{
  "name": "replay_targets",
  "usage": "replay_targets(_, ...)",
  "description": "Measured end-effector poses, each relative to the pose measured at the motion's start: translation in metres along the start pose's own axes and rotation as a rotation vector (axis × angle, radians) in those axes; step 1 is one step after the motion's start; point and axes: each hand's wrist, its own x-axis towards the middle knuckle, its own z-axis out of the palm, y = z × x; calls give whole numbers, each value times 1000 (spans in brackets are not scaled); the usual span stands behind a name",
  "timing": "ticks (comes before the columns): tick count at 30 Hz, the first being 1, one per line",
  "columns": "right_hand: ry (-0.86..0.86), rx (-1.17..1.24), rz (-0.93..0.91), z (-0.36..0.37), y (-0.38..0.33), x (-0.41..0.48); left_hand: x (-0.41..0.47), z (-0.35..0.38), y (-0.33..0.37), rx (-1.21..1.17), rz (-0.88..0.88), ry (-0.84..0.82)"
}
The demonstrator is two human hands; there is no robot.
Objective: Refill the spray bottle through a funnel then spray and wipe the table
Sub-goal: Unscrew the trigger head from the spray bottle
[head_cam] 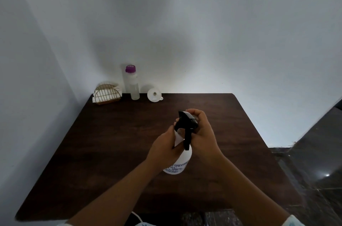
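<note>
Three things wait along the far edge of the counter (96, 151): a wire napkin holder (107, 94), a tall clear bottle (133, 86) with a purple cap, and a white funnel (154, 94) lying on its side, all well apart from the hands. Nearer, about mid-counter, the left grip (164, 145) is wrapped round the shoulder of the white spray bottle (182, 160), which seems to stand on the counter. The right grip (202, 133) is curled round its black trigger head (187, 127), probably to unscrew it.

The likeliest trouble is the body turning along with the head: if the left grip is slack, the smooth plastic could slip and the thread would never loosen. A hard twist with a loose hold below could also tip the bottle. Once the head comes free, its dip tube may drip on the wood. A later reach to the back could knock the tall bottle, which looks easy to topple, and the funnel could roll
</note>
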Motion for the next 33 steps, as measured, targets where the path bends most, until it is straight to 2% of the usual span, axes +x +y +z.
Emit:
replay_targets(2,-43,134,21,0,1,0,0,-1,-4,-3,-10,14)
replay_targets(4,-81,164,27,0,0,1,1,-1,-7,-16,2,22)
replay_targets(6,-87,61,21,0,-3,2,2,-2,-8,2,8,19)
replay_targets(9,-7,-121,19,3,-4,6,5,-3,-9,62,30,11)
replay_targets(13,67,-208,-48,7,-7,8,7,-4,-9,35,-4,27)
replay_targets(20,63,2,-117,9,-23,14,8,-12,-20,82,-29,61)
replay_targets(24,130,111,-121,6,-42,20,9,-12,-20,104,-73,75)
replay_targets(28,242,193,-214,-6,-59,27,11,-14,-25,102,-97,97)
replay_targets(33,317,166,-204,-27,-70,28,13,-14,-29,155,-76,115)
